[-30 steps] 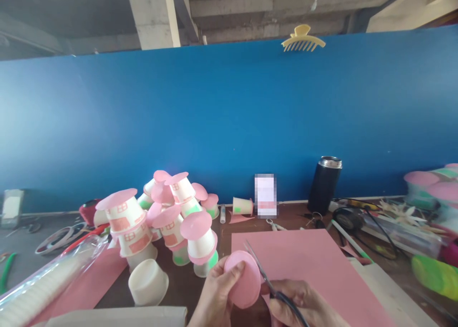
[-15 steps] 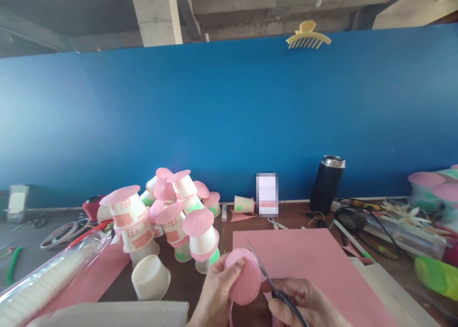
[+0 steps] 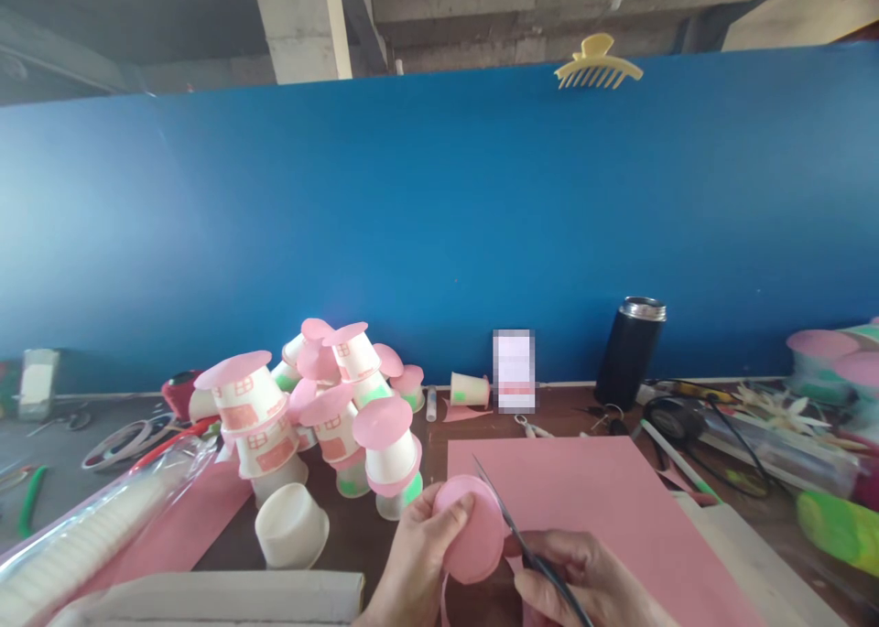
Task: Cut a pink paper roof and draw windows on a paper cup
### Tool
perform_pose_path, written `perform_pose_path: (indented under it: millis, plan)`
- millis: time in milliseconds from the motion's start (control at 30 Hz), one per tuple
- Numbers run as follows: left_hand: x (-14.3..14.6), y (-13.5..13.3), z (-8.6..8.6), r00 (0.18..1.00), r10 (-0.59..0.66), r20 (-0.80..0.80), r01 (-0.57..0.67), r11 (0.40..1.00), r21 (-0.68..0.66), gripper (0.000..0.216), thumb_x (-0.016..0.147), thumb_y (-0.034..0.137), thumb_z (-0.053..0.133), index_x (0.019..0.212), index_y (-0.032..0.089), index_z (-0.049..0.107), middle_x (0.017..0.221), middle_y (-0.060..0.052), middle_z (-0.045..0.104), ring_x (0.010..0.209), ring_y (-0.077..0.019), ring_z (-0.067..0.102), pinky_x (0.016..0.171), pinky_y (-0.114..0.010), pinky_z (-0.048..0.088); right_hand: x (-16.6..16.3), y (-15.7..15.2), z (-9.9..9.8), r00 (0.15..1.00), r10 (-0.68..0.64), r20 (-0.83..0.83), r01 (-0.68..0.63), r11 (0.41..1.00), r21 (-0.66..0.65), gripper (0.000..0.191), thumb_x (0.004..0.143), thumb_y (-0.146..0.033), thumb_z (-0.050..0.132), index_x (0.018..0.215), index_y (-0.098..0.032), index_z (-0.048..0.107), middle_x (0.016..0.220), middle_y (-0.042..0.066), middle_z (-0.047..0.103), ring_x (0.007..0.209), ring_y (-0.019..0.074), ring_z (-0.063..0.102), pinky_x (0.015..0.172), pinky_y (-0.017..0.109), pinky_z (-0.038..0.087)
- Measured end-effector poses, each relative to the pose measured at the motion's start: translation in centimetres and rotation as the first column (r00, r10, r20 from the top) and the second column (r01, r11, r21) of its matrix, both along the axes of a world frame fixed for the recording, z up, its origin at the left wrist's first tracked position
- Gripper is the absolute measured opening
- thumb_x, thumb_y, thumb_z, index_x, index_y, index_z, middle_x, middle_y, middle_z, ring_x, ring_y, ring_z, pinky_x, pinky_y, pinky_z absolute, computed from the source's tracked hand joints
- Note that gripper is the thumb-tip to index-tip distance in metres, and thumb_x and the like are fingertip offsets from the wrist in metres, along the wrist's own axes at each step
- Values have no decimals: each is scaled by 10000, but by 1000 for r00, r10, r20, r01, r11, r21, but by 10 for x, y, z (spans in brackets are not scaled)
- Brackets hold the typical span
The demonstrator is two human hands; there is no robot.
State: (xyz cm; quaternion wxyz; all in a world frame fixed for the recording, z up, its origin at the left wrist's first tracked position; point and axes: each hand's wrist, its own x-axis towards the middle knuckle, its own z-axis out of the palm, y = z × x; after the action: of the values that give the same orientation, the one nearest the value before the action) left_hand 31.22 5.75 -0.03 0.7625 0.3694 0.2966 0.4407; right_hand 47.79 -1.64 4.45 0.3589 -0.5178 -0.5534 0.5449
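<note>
Between thumb and fingers, my left hand [image 3: 418, 554] pinches a pink paper disc [image 3: 475, 531], its flat face turned toward me. My right hand [image 3: 583, 572] is closed around a dark-handled pair of scissors [image 3: 504, 510]. The blades point up and left, along the right edge of the disc. A pink offcut hangs below it, partly behind my hands. Beyond them lies a sheet of pink paper [image 3: 569, 481] on the dark table. Left of my left hand stand white paper cups with pink disc tops, such as a stacked one [image 3: 389, 453].
A plain white cup [image 3: 292, 526] lies tilted at the left front, near plastic-wrapped cups [image 3: 116, 508]. A black bottle [image 3: 628, 352] stands at the back right. Pliers [image 3: 532, 427] and a fallen cup [image 3: 469, 390] lie before the blue partition [image 3: 439, 197].
The whole view has shifted slightly. My hands, the scissors and the disc keep almost the same pose; no clear change in grip shows.
</note>
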Motion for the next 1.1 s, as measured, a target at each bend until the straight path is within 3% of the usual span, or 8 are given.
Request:
perform_pose_path:
  millis: [200, 333, 567, 1100]
  plan:
    - [0, -1, 0, 1000, -15, 20, 15, 1000, 2, 226, 774, 314, 699, 832, 102, 650, 662, -56, 647, 620, -133, 554, 604, -252, 412, 1, 0, -5, 1000, 2, 3, -2, 1000, -25, 525, 736, -628, 638, 808, -110, 678, 574, -26, 484, 539, 88, 434, 484, 193, 302]
    - [1, -2, 0, 1000, -8, 16, 8, 1000, -10, 226, 778, 312, 697, 844, 101, 651, 675, -58, 649, 626, -128, 554, 610, -245, 411, 0, 0, 2, 999, -16, -37, 15, 999, -35, 487, 709, -599, 688, 734, -113, 671, 571, -22, 510, 537, 89, 459, 478, 187, 299]
    - [1, -2, 2, 1000, -2, 24, 2, 1000, -18, 207, 764, 300, 712, 811, 105, 659, 655, -51, 647, 610, -117, 545, 605, -232, 410, -1, 1, 3, 1000, -21, -13, 20, 999, -42, 570, 742, -637, 631, 960, -118, 720, 583, -25, 497, 535, 90, 471, 496, 202, 322]
    - [-1, -1, 1, 1000, 25, -15, -25, 1000, -4, 210, 769, 309, 703, 844, 115, 671, 667, -53, 663, 605, -120, 554, 594, -220, 406, -5, -1, 6, 998, -51, -40, 49, 998, -44, 546, 706, -618, 682, 964, -141, 740, 574, -31, 513, 543, 95, 484, 495, 199, 325]
